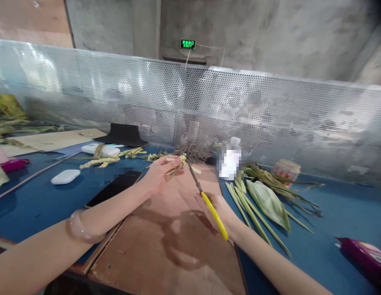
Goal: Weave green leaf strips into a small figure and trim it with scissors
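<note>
My left hand (165, 173) pinches a small bundle of pale plant strips (182, 161) above the far part of a brown board (165, 246). In my right hand (215, 209) is a pair of scissors (212, 211) with yellow handles, pointing away from me. The blade tips are at the bundle, next to my left fingertips. How far the blades are apart is too small to tell. To the right of the board lie green stalks (254, 213) and a broad green leaf (268, 203).
A black phone (116, 188) and a white case (65, 177) lie left on the blue table. Behind are cut stems (101, 162) and grey yarn (193, 153). A bottle (230, 162), dried leaves (270, 180) and a purple packet (362, 258) are right. A perforated metal screen (165, 98) stands behind.
</note>
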The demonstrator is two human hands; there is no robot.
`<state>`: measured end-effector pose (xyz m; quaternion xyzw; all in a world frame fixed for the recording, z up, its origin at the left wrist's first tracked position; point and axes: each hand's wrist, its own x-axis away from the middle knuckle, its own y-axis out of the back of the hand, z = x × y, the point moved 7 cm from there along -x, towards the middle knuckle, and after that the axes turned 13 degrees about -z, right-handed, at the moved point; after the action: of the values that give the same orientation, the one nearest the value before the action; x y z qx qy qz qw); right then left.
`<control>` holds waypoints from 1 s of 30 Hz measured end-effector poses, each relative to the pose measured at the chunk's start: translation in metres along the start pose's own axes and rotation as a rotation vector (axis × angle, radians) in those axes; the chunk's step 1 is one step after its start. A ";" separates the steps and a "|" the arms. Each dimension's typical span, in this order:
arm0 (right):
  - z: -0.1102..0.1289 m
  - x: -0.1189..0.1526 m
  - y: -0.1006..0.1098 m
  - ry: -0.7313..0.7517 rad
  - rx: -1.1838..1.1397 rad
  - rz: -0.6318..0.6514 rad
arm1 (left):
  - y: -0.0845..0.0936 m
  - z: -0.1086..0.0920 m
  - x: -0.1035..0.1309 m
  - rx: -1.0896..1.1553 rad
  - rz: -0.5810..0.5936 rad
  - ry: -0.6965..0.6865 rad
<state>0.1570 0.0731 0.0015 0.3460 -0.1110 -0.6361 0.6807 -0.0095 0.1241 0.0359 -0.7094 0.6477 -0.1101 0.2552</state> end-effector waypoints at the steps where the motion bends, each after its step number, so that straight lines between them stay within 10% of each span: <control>1: 0.000 0.000 0.000 0.001 -0.003 -0.001 | 0.000 0.001 0.000 0.002 -0.001 0.007; 30: -0.005 0.002 0.003 -0.017 0.034 -0.063 | -0.003 0.007 0.003 0.039 -0.037 0.015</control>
<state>0.1628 0.0725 -0.0014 0.3554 -0.1169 -0.6580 0.6535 -0.0036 0.1226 0.0309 -0.7154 0.6341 -0.1327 0.2619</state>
